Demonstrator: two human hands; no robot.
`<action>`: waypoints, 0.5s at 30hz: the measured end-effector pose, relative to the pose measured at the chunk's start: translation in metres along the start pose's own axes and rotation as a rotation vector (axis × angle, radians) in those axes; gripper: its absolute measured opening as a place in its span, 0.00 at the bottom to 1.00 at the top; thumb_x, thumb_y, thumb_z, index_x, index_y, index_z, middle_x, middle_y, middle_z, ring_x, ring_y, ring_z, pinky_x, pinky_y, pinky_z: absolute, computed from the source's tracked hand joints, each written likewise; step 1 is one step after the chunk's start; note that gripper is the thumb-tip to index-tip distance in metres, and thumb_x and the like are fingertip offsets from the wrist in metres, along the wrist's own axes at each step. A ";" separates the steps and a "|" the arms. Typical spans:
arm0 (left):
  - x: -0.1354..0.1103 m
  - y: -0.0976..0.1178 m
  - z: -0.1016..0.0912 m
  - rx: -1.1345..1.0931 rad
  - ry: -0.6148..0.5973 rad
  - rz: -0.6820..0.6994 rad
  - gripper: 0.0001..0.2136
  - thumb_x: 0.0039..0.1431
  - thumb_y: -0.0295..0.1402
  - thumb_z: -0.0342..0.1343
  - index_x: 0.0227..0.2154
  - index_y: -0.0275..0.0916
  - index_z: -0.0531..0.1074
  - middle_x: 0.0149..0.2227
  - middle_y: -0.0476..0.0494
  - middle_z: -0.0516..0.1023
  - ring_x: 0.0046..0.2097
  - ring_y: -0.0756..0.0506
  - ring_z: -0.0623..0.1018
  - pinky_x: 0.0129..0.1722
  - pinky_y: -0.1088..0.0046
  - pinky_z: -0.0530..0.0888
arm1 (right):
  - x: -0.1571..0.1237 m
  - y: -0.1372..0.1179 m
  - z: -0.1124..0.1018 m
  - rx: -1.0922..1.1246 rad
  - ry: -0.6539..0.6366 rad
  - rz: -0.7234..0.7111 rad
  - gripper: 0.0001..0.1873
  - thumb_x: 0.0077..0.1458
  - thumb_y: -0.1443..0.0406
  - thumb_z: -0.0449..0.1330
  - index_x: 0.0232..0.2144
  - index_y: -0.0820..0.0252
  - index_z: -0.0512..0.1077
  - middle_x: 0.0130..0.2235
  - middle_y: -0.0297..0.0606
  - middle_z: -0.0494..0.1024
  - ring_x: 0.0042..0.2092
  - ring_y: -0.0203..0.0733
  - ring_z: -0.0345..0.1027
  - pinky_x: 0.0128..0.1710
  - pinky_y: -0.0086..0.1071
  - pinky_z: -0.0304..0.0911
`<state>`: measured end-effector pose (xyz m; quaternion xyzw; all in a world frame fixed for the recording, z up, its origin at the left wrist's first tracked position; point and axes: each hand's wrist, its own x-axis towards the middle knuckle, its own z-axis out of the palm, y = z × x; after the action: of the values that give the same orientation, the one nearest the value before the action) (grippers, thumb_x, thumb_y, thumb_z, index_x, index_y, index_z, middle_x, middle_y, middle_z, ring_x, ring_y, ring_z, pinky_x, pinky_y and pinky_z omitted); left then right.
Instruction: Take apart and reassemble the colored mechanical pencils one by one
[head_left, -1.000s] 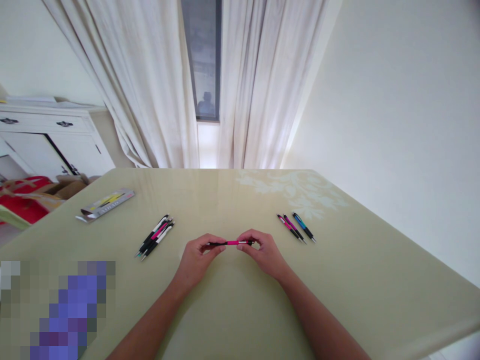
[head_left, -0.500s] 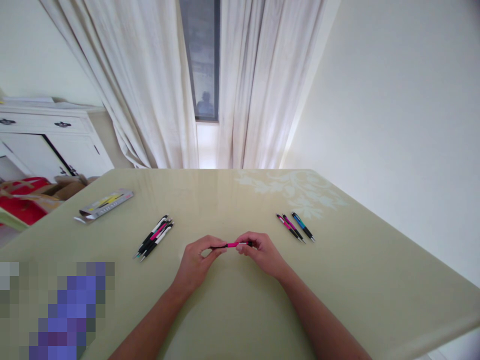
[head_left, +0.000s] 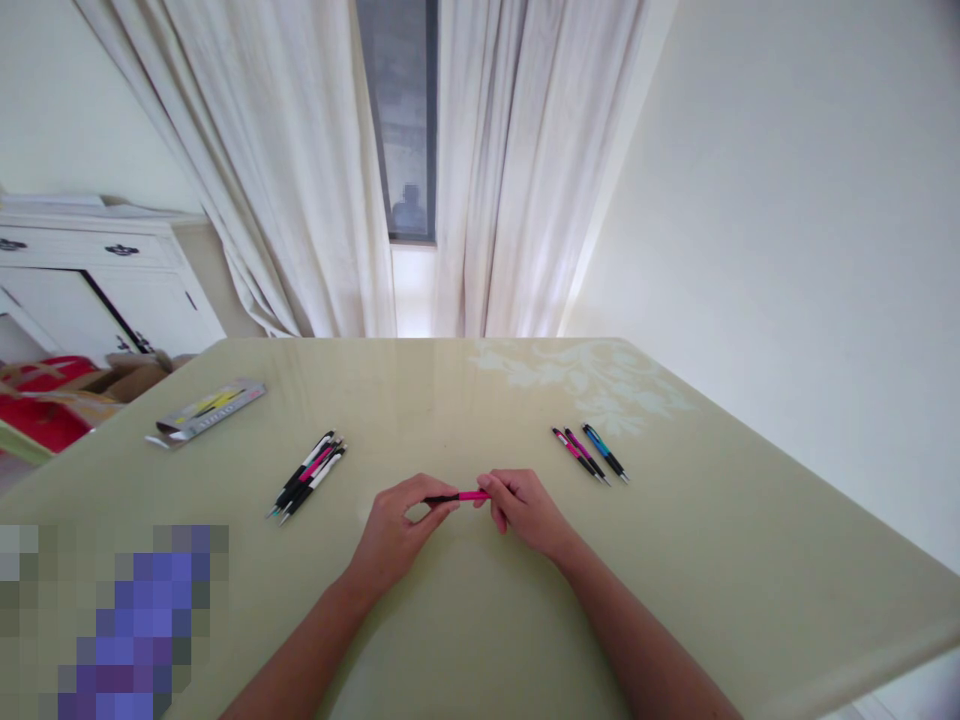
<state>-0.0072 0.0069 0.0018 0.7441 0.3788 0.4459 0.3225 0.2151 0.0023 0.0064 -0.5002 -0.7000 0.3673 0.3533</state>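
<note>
A pink and black pen (head_left: 471,495) lies level between my two hands, just above the table. My left hand (head_left: 401,515) pinches its black grip end between thumb and fingers. At the pink end, my right hand (head_left: 521,502) is closed on the barrel, its fingers hiding that end. Left of my hands, a small pile of pens (head_left: 309,475) in black, white and pink lies on the table. To the right lie two pink and purple pens (head_left: 581,455) with a blue pen (head_left: 604,452) beside them.
An opened pen box (head_left: 214,408) lies at the table's (head_left: 450,640) far left. A blurred-out blue shape (head_left: 150,610) covers the lower left corner. Beyond the table hang curtains (head_left: 300,180), and a white cabinet (head_left: 97,270) stands at left.
My right hand has shifted its grip on the pen, its fingers now curled over the end that showed before. My left hand has barely moved.
</note>
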 end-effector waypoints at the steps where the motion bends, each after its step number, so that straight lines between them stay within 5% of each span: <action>1: 0.000 -0.001 0.000 -0.015 -0.001 -0.048 0.07 0.62 0.39 0.63 0.37 0.42 0.82 0.37 0.45 0.85 0.39 0.45 0.82 0.41 0.71 0.77 | 0.000 0.000 0.000 -0.005 0.009 -0.005 0.30 0.70 0.55 0.51 0.17 0.59 0.69 0.15 0.29 0.67 0.21 0.33 0.58 0.26 0.27 0.55; 5: 0.001 -0.007 0.000 -0.169 0.026 -0.263 0.17 0.63 0.45 0.60 0.49 0.40 0.78 0.38 0.43 0.85 0.36 0.44 0.83 0.36 0.70 0.78 | 0.001 0.002 -0.001 -0.018 0.069 -0.019 0.26 0.70 0.55 0.53 0.22 0.60 0.75 0.17 0.29 0.69 0.21 0.33 0.59 0.26 0.27 0.54; 10: 0.007 -0.010 -0.004 -0.220 0.030 -0.300 0.19 0.64 0.47 0.56 0.29 0.37 0.81 0.26 0.44 0.83 0.28 0.46 0.79 0.30 0.73 0.76 | 0.003 0.003 -0.004 -0.032 0.107 0.005 0.24 0.69 0.54 0.53 0.28 0.61 0.79 0.16 0.29 0.70 0.21 0.33 0.58 0.25 0.27 0.53; 15: 0.009 -0.011 -0.007 -0.263 0.049 -0.302 0.14 0.57 0.43 0.63 0.37 0.38 0.83 0.30 0.44 0.85 0.31 0.45 0.81 0.34 0.72 0.78 | 0.003 0.004 -0.007 0.009 0.093 0.022 0.24 0.69 0.53 0.54 0.27 0.61 0.78 0.16 0.30 0.71 0.21 0.33 0.56 0.24 0.27 0.52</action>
<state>-0.0140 0.0209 -0.0012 0.6192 0.4321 0.4562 0.4709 0.2219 0.0071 0.0071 -0.5228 -0.6755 0.3508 0.3838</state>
